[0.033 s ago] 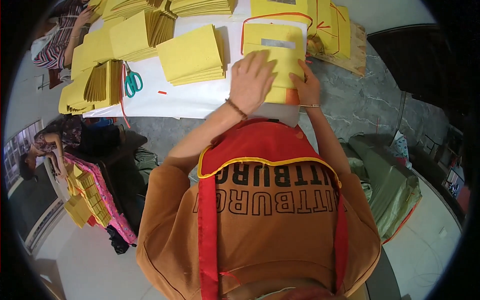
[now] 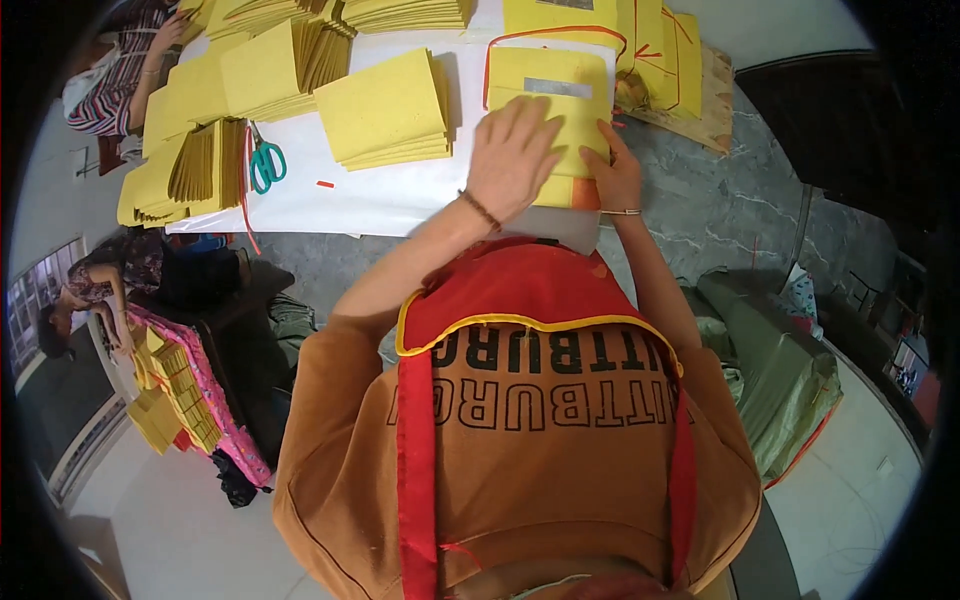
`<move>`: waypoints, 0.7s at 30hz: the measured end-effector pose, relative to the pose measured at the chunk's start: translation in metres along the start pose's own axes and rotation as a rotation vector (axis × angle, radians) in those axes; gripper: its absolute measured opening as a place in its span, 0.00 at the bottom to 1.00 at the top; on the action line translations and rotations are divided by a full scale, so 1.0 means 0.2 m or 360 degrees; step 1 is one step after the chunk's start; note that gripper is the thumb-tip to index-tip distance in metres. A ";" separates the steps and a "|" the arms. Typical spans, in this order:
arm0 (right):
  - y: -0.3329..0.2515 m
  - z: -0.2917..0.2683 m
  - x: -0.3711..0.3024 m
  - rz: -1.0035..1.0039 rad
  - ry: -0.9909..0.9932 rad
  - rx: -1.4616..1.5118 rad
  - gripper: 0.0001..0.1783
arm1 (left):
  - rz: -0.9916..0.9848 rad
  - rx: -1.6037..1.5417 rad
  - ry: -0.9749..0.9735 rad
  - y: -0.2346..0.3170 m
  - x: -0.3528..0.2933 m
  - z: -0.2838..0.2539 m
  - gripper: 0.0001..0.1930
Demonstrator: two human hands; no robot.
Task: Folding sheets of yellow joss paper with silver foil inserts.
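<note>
In front of me on the white-covered table lies a yellow paper stack [image 2: 510, 68] with a silver-grey strip [image 2: 557, 88] near its top and an orange patch [image 2: 585, 193] at its lower right corner. Flat across its left side rests my left hand [image 2: 515, 150], fingers extended and slightly apart. My right hand [image 2: 620, 175] holds the stack's right edge, thumb on top; its other fingers are partly hidden. A red cord [image 2: 560, 31] curves around the top of the stack. Left of it sits another pile of folded yellow paper [image 2: 385, 110].
Teal-handled scissors [image 2: 266, 165] and a red strip lie left on the table [image 2: 340, 210]. More yellow piles [image 2: 250, 80] fill the far left. Yellow bundles [image 2: 665, 60] stand on a wooden board at far right. One person [image 2: 125, 70] works beyond the piles, another [image 2: 120, 270] farther left.
My left hand has slid slightly to the right over the yellow paper stack. My right hand stays at the stack's edge.
</note>
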State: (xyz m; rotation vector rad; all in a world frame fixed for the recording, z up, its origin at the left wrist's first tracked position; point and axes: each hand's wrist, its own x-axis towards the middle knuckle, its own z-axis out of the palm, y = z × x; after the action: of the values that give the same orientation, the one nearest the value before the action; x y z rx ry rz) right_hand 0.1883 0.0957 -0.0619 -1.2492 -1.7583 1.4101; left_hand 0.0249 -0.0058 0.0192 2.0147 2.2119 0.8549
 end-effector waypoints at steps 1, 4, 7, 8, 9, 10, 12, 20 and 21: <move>0.00 0.00 0.00 -0.0002 -0.0004 0.0000 0.29 | 0.0239 0.0071 0.0014 -0.02 0.04 0.06 0.24; -0.04 0.00 -0.01 0.0011 -0.0013 -0.0048 0.29 | 0.0264 0.0226 -0.0139 -0.10 0.03 0.19 0.28; -0.12 0.00 -0.02 -0.0092 0.0051 -0.0187 0.28 | 0.0271 0.0306 -0.0221 -0.14 0.00 0.25 0.30; -0.13 -0.01 -0.03 0.0006 0.0006 -0.0156 0.28 | 0.0253 0.0315 -0.0239 -0.14 0.00 0.25 0.32; -0.14 -0.01 -0.03 0.0103 -0.0041 -0.0125 0.28 | 0.0257 0.0309 -0.0246 -0.14 -0.01 0.26 0.32; -0.16 -0.01 -0.06 0.0107 -0.0038 -0.0127 0.28 | 0.0251 0.0300 -0.0268 -0.14 -0.01 0.26 0.32; -0.19 -0.01 -0.12 -0.0343 0.0129 -0.1017 0.28 | 0.0236 0.0299 -0.0292 -0.15 0.00 0.26 0.32; -0.08 -0.01 -0.25 -0.0796 -0.0370 -0.1505 0.35 | 0.0287 0.0372 -0.0260 -0.15 0.01 0.26 0.34; -0.08 0.00 -0.25 -0.0783 -0.0387 -0.1502 0.35 | 0.0290 0.0374 -0.0256 -0.15 0.00 0.25 0.34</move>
State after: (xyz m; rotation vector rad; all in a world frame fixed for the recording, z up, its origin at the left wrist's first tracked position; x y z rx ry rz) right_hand 0.2045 0.0512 -0.0407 -0.9254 -2.8091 0.4309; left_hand 0.0154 0.0125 -0.0354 2.3248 2.1538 0.4396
